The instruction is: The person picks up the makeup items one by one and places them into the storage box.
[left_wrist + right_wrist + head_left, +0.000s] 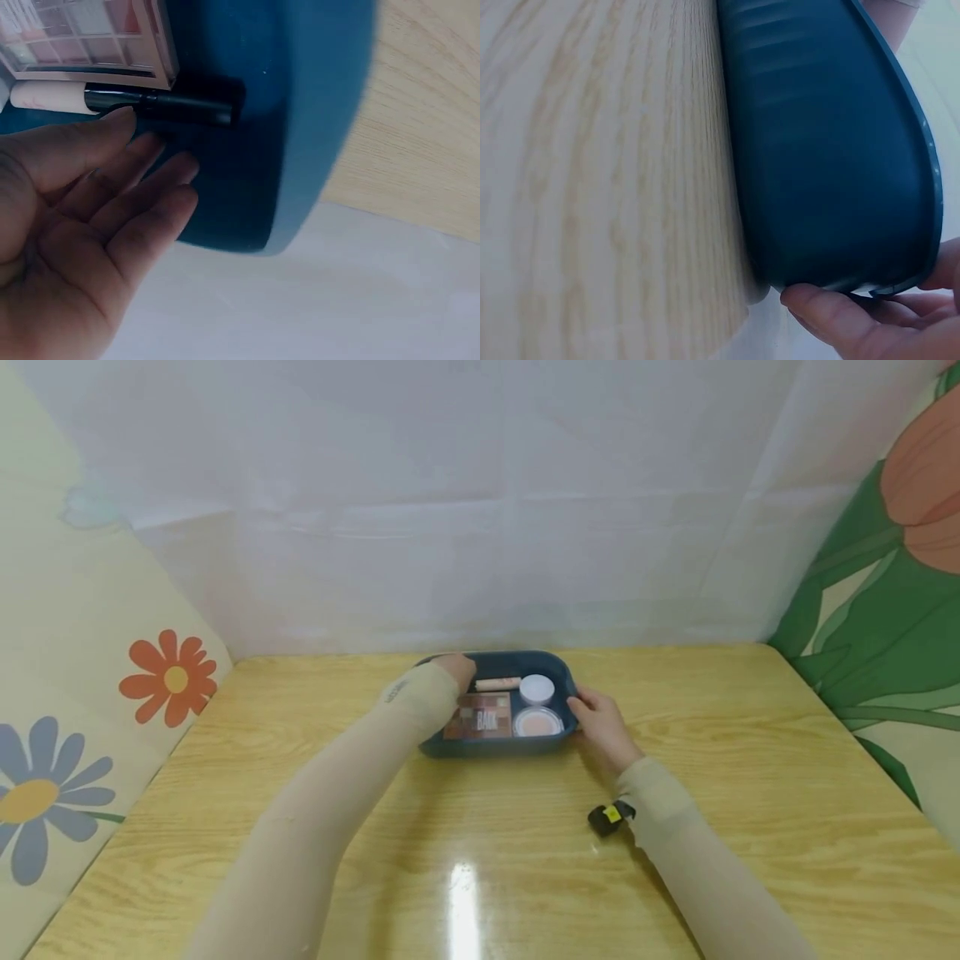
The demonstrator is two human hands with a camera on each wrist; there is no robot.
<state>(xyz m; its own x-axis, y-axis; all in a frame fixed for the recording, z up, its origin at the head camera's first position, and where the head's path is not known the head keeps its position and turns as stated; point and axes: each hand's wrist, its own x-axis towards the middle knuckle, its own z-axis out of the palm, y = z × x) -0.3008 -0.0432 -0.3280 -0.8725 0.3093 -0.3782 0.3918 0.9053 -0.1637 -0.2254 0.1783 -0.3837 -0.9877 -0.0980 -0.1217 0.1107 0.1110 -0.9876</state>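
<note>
A dark blue tray (491,747) stands at the back of the table. Inside lie an eyeshadow palette (477,717), a pink-and-black cosmetic tube (51,97), a white round container (537,688) and a clear-rimmed round compact (538,723). My left hand (90,217) is over the tray's left end, fingers loosely bent and apart; its thumb tip is right by the tube, and whether they touch I cannot tell. On the right, my right hand (602,727) grips the tray's end, thumb at the rim and fingers against the outer wall (840,187).
The wooden table (750,760) runs up to a white sheet (487,568) behind the tray. Flower-printed cloths hang at the left (82,635) and right (885,610). A small black device (610,818) sits at the right wrist.
</note>
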